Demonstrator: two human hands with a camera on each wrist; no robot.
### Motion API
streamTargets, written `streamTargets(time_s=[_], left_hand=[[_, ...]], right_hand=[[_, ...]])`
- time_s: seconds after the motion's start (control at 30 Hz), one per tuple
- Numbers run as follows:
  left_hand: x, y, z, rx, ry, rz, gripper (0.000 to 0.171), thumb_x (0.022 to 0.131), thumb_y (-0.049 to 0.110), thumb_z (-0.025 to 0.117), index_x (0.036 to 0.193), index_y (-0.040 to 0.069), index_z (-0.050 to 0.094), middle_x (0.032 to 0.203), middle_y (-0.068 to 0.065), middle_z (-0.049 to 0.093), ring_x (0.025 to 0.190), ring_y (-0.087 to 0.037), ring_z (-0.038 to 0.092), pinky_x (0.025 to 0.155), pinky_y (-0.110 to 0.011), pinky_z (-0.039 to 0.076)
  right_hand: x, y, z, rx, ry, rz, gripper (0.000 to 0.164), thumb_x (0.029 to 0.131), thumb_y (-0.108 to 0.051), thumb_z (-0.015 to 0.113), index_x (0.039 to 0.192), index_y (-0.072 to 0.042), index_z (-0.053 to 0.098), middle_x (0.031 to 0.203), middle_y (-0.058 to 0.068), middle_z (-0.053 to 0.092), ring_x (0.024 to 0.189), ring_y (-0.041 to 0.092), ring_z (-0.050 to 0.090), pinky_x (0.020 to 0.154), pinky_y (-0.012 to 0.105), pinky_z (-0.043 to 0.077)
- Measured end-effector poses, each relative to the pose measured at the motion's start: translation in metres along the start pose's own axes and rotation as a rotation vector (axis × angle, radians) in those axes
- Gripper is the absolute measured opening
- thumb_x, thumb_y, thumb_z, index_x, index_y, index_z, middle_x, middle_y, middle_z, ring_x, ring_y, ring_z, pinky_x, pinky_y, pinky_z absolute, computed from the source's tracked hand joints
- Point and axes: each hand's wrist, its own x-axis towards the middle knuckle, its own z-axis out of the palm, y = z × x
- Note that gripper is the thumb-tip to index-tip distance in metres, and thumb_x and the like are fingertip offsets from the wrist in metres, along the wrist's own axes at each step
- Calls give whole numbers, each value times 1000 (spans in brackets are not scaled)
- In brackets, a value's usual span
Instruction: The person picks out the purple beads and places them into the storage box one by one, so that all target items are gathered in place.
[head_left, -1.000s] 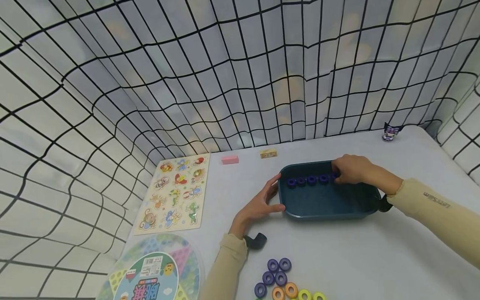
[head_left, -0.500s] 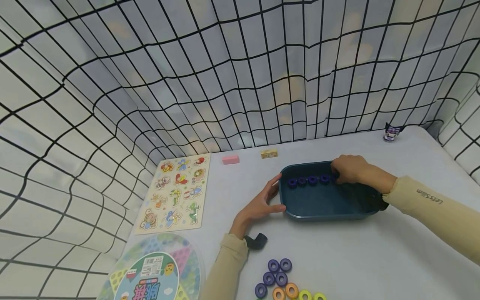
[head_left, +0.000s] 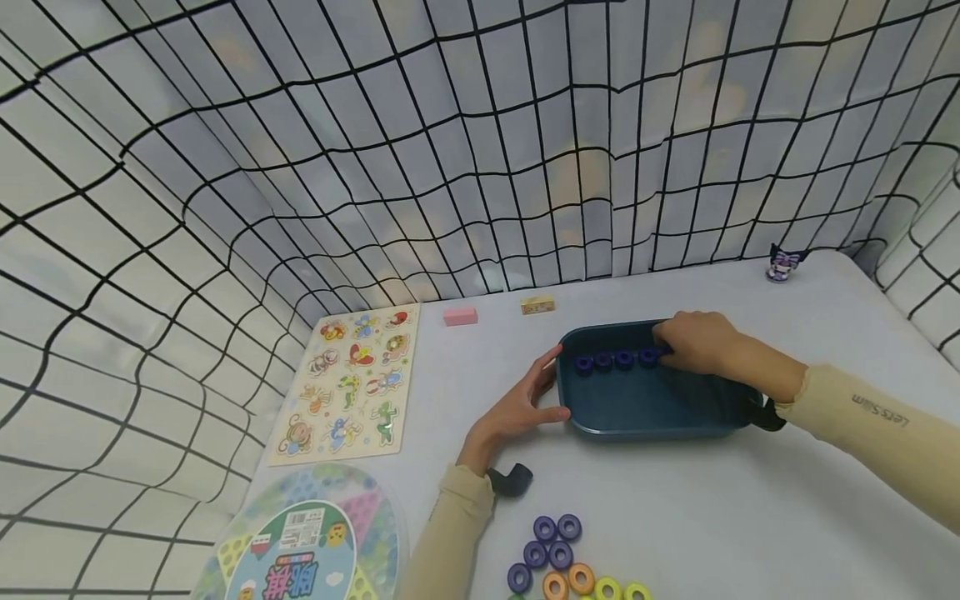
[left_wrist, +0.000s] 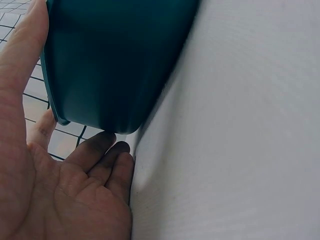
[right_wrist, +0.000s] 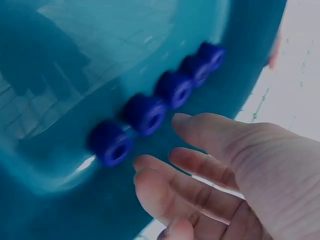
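Note:
Several dark purple-blue rings (right_wrist: 147,116) stand in a row inside a teal tray (head_left: 637,408), along its far side. My right hand (head_left: 701,340) is inside the tray at the right end of this row and partly covers the last ring in the head view. In the right wrist view its thumb and fingertips lie spread close beside the rings, with nothing between them. My left hand (head_left: 517,408) touches the tray's left end, thumb near the front corner and index finger at the back one. Its other fingers bend loosely below the rim in the left wrist view.
Loose purple rings (head_left: 559,553), orange rings (head_left: 581,577) and yellow rings (head_left: 607,588) lie at the front. An animal sticker board (head_left: 345,383) and a round game box (head_left: 300,542) are at left. Behind stand a pink block (head_left: 460,317), a yellow block (head_left: 537,305) and a figurine (head_left: 782,264).
My right hand has shifted slightly left along the row, over the end ring that showed more earlier. The left hand and the tray have stayed in place.

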Motion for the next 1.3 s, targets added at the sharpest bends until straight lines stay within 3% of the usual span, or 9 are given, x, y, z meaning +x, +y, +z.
streamTargets(time_s=[0.2, 0.37, 0.47, 0.6, 0.8, 0.93, 1.07, 1.3], left_hand=[[0, 0, -1, -11, -11, 4, 90, 81, 24, 69, 145, 14, 6, 149, -13, 9, 135, -25, 15, 108, -44, 15], [0, 1, -2, -15, -20, -1, 90, 81, 22, 68, 145, 15, 6, 150, -11, 9, 135, -24, 14, 108, -42, 15], [1, 1, -2, -13, -27, 11, 90, 81, 24, 68, 145, 14, 5, 149, -13, 8, 135, -26, 14, 108, -42, 14], [1, 0, -2, -15, -29, 21, 91, 81, 27, 68, 145, 12, 5, 149, -15, 7, 135, -28, 13, 108, -43, 14], [1, 0, -2, -4, -30, 4, 93, 80, 33, 68, 145, 14, 5, 150, -12, 7, 135, -25, 13, 108, -43, 15], [1, 0, -2, 6, -23, 2, 93, 80, 35, 68, 145, 14, 5, 150, -11, 7, 135, -24, 14, 108, -43, 16], [2, -1, -2, 6, -24, 7, 94, 80, 36, 68, 145, 14, 5, 150, -11, 6, 135, -26, 14, 108, -44, 15], [2, -1, -2, -3, -31, 18, 90, 81, 28, 68, 145, 14, 6, 150, -11, 7, 135, -25, 14, 108, -45, 15]], right_hand=[[-12, -32, -8, 22, 107, -132, 18, 78, -19, 70, 91, -7, 64, 71, -3, 62, 54, 6, 52, 44, 25, 45], [-24, -61, -7, 75, 237, -317, 12, 78, -19, 70, 87, -14, 64, 75, -9, 62, 55, -1, 47, 45, 15, 41], [-31, -79, -1, 99, 262, -420, 10, 78, -19, 69, 86, -16, 63, 74, -10, 61, 56, -3, 46, 47, 13, 41], [-39, -101, 9, 128, 213, -495, 12, 80, -20, 68, 89, -16, 63, 73, -11, 58, 56, -3, 46, 48, 12, 40], [-45, -127, 29, 197, 42, -518, 16, 83, -25, 65, 97, -18, 62, 82, -9, 62, 62, -3, 51, 52, 14, 43], [-47, -141, 46, 201, -49, -556, 17, 84, -28, 63, 99, -21, 61, 83, -13, 56, 60, -4, 45, 51, 14, 39], [-48, -151, 62, 163, -81, -599, 18, 83, -31, 62, 99, -23, 61, 79, -16, 48, 56, -4, 39, 49, 14, 35], [-48, -154, 76, 141, -65, -629, 20, 82, -32, 63, 100, -25, 60, 76, -17, 43, 55, -4, 36, 47, 13, 33]])
